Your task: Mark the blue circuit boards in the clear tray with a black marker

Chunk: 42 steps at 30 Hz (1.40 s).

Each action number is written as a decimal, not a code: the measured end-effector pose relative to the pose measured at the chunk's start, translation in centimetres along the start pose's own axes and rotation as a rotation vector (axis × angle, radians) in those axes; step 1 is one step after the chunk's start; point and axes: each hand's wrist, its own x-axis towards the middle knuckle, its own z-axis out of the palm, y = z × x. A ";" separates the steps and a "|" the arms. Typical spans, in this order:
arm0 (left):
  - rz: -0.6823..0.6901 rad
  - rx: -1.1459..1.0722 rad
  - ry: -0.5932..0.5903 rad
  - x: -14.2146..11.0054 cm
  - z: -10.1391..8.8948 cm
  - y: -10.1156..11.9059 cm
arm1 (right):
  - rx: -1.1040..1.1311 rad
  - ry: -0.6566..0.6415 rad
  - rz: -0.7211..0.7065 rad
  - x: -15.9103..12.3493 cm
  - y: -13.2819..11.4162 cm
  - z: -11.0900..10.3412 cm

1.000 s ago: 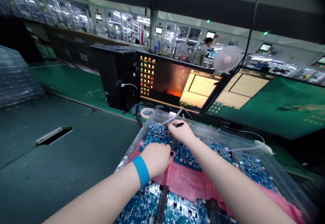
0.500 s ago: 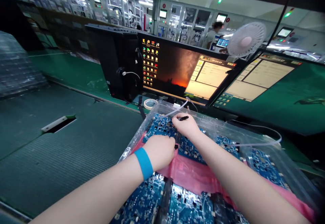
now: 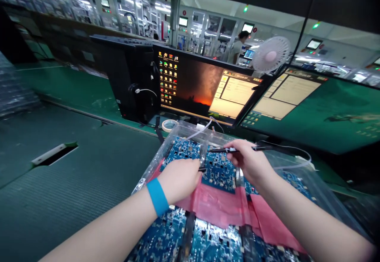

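My right hand (image 3: 251,160) is closed around a slim black pen (image 3: 223,150), its tip pointing left over a blue circuit board (image 3: 219,173). My left hand (image 3: 181,178), with a blue band on the wrist, has its fingers curled around a small black piece (image 3: 202,169) that looks like a pen cap, mostly hidden. That hand rests over the left part of the boards, by a pink sheet (image 3: 219,202). Several blue boards sit in a clear plastic tray (image 3: 150,169), in rows parted by dark strips.
Behind the tray stand two monitors (image 3: 196,82), a black computer case (image 3: 124,80), a roll of tape (image 3: 170,125) and a small white fan (image 3: 270,55). A pale cable (image 3: 305,153) curves past the tray's right side. A person (image 3: 237,50) is in the background.
My right hand has moved right and turned, so the pen now shows at length. My left hand remains over the same boards. The view has shifted slightly.
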 end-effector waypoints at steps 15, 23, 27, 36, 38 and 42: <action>0.119 -0.247 0.132 0.2 -0.2 0.6 | 0.502 0.090 0.149 -5.1 2.1 -0.9; 0.190 -0.256 0.070 -0.1 -0.6 1.4 | 0.324 -0.013 0.067 -5.7 2.8 -0.5; 0.236 -0.311 0.075 -0.5 -0.6 1.8 | 0.300 -0.145 0.002 -6.4 3.4 0.3; 0.218 -0.714 -0.127 -1.9 -2.3 3.5 | -0.135 -0.162 -0.710 -8.4 3.8 0.1; 0.214 -0.730 -0.175 -1.9 -2.4 3.6 | -0.198 -0.181 -0.808 -8.5 3.3 -0.2; 0.237 -0.770 -0.196 -1.7 -2.1 3.7 | -0.311 -0.251 -0.771 -8.4 1.8 -0.6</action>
